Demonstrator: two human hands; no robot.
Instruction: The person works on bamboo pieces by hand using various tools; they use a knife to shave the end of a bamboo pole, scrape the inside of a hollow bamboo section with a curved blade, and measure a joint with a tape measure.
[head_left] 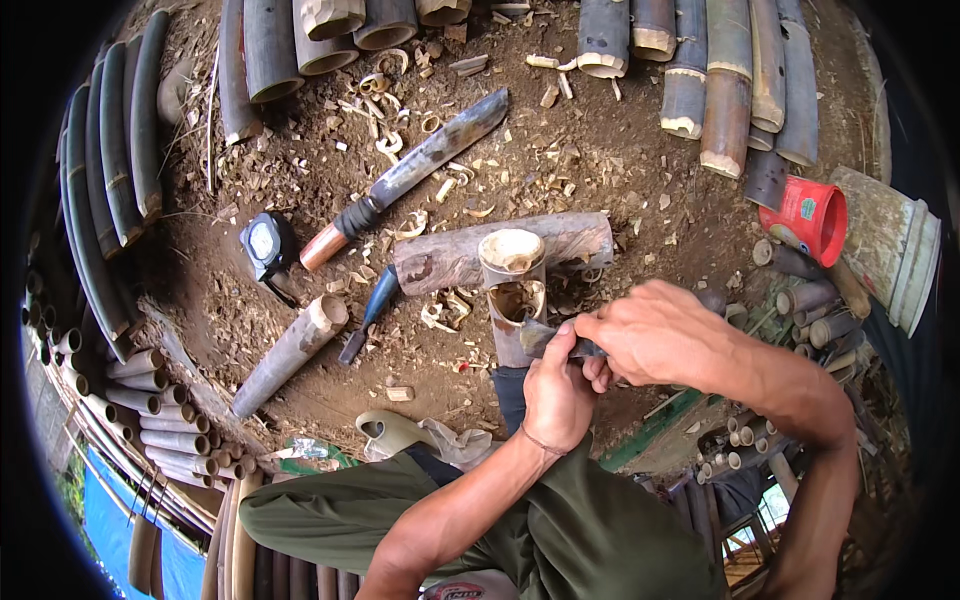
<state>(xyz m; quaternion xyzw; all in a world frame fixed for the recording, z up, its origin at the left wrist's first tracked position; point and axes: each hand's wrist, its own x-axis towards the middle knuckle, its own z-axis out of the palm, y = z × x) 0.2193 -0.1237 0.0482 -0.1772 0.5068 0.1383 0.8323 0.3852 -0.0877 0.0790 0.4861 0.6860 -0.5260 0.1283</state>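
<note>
Bamboo tube (512, 278) with a cut-out in its wall, just before my hands

Brown ground (545, 130) spreads widely before me, and on its far right side lies a row of thick bamboo pieces (727, 95). Near their ends there stand a pale bucket (885, 235), tilted, and a smaller red container (808, 215). Closer to me, a bamboo log (440, 255) lies crosswise. The bamboo tube has its pale far end over this log and its near end beside my knee; its cut-out faces up. Beyond the log, to the left, rests a long knife (435, 150). My right hand (650, 335) has its fingers closed on a dark grey blade (537, 340) next to the cut-out. My left hand (558, 395) presses close with its thumb, but I cannot tell whether it also pinches the blade. Further left are a blue-handled chisel (380, 297) and a tape measure (266, 243). Smallest are the curled shavings (445, 310) beside the tube.
</note>
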